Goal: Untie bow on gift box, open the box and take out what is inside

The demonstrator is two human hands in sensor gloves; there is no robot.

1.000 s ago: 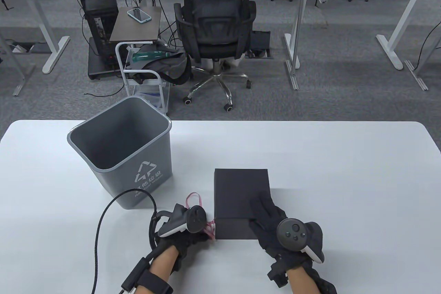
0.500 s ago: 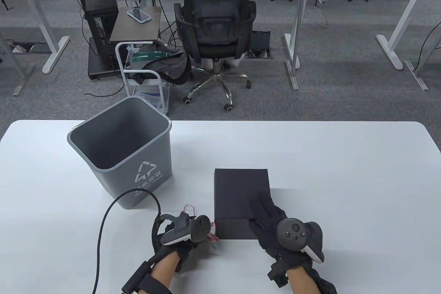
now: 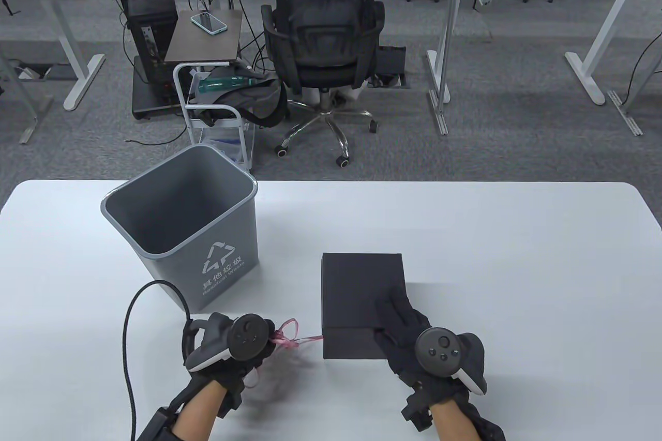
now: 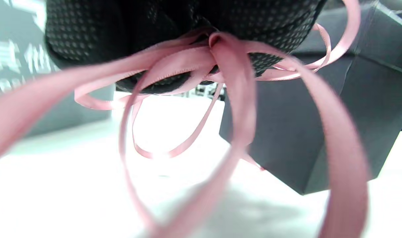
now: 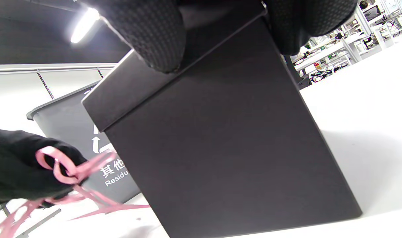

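Observation:
A black gift box (image 3: pixel 361 296) stands closed on the white table (image 3: pixel 517 265), its dark side filling the right wrist view (image 5: pixel 227 145). My right hand (image 3: pixel 401 319) rests flat on the lid's near right corner, fingers straight. My left hand (image 3: pixel 243 345) is left of the box and grips a bunch of pink ribbon (image 3: pixel 289 337). One strand runs taut from the hand to the box's lower left corner. In the left wrist view the ribbon (image 4: pixel 234 99) hangs in loops from the gloved fingers (image 4: pixel 88 36), with the box (image 4: pixel 320 132) behind.
A grey waste bin (image 3: pixel 181 226) stands open on the table left of the box, just beyond my left hand. A black cable (image 3: pixel 129 327) loops from my left wrist. Beyond the table's far edge sit an office chair (image 3: pixel 323 48) and a small cart (image 3: pixel 217 105).
My left hand has pulled the ribbon leftward, away from the box, so a strand now stretches between them. The right hand and the box have stayed still.

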